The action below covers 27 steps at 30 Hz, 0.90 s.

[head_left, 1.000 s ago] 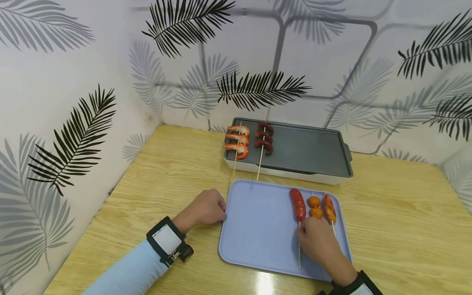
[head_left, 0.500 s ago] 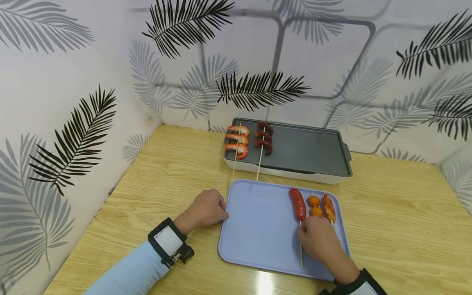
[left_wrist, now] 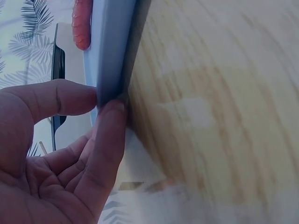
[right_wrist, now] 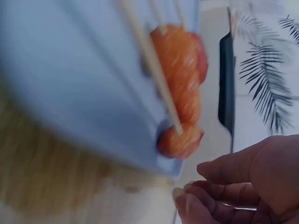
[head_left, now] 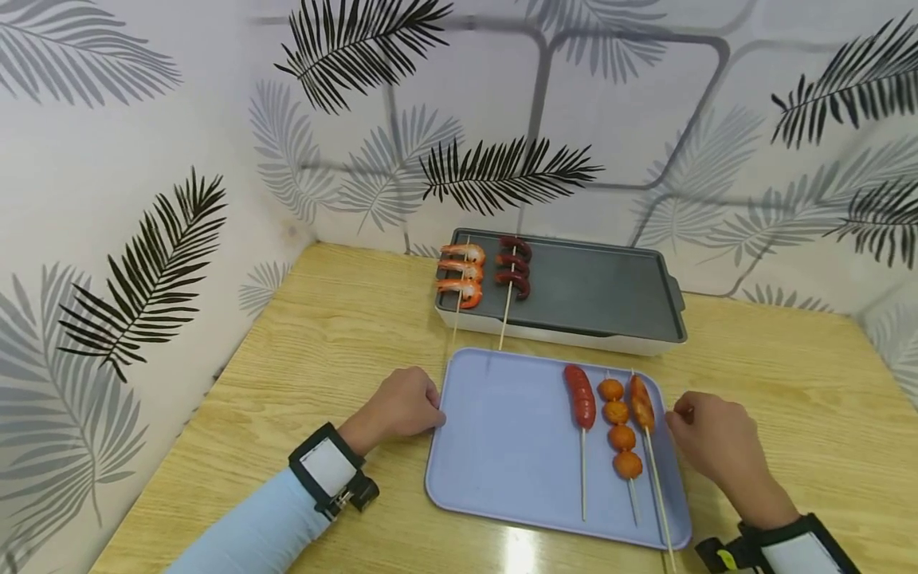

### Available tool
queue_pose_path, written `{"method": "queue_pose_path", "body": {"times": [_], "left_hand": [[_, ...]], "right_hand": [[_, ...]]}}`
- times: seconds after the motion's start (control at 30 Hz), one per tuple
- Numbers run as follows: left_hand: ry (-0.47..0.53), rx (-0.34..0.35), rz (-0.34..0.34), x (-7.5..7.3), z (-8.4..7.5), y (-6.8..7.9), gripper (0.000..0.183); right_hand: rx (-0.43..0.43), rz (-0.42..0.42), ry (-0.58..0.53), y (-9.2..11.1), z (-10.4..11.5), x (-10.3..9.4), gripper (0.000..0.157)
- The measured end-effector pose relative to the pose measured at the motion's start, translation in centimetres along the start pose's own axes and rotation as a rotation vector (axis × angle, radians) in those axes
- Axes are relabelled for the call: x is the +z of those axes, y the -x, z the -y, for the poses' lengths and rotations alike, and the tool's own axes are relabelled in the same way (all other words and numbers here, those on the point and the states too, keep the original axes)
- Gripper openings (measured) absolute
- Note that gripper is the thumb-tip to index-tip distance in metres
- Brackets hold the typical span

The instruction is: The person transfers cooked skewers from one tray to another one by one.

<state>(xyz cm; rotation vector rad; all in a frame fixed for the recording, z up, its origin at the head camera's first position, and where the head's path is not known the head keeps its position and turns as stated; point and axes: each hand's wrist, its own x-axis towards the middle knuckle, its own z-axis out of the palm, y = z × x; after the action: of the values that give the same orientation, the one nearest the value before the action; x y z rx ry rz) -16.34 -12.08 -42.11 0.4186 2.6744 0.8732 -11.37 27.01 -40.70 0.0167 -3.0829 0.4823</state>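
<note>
A lavender-blue tray (head_left: 509, 446) lies on the wooden table. My left hand (head_left: 409, 402) pinches its left rim; in the left wrist view the thumb lies on one side of the rim (left_wrist: 111, 51) and the fingers on the other. By the tray's right rim is my right hand (head_left: 717, 442). In the right wrist view its thumb and fingers stand apart with nothing between them, close to the tray corner. On the tray's right side lie a red sausage skewer (head_left: 581, 399), an orange ball skewer (head_left: 622, 438) and a browned, elongated skewer (head_left: 641, 405), whose stick overhangs the front rim.
Behind the tray stands a dark grey griddle (head_left: 595, 291) with a white base. A shrimp skewer (head_left: 462, 275) and a dark red curled-piece skewer (head_left: 513, 269) lie at its left, their sticks reaching toward the tray. Leaf-patterned walls border the table (head_left: 323, 319).
My right hand has let go of the sausage skewer's stick and moved right, past the tray's right rim. The ball skewer is now fully visible. My left hand stays at the left rim.
</note>
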Motion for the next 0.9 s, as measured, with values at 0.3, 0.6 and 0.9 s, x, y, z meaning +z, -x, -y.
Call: {"method": "queue_pose_path", "body": {"times": [0.3, 0.6, 0.9], "left_hand": [[0.008, -0.009, 0.0, -0.1, -0.1, -0.1, 0.035], [0.025, -0.002, -0.019, 0.2, 0.1, 0.0, 0.029], [-0.041, 0.095, -0.111, -1.6, -2.0, -0.6, 0.011]], "right_hand": [[-0.004, 0.133, -0.033, 0.1, -1.7, 1.0, 0.019], [0.004, 0.221, -0.054, -0.6, -1.8, 0.6, 0.02], [0.021, 0.243, -0.073, -0.7, -1.6, 0.4, 0.021]]}}
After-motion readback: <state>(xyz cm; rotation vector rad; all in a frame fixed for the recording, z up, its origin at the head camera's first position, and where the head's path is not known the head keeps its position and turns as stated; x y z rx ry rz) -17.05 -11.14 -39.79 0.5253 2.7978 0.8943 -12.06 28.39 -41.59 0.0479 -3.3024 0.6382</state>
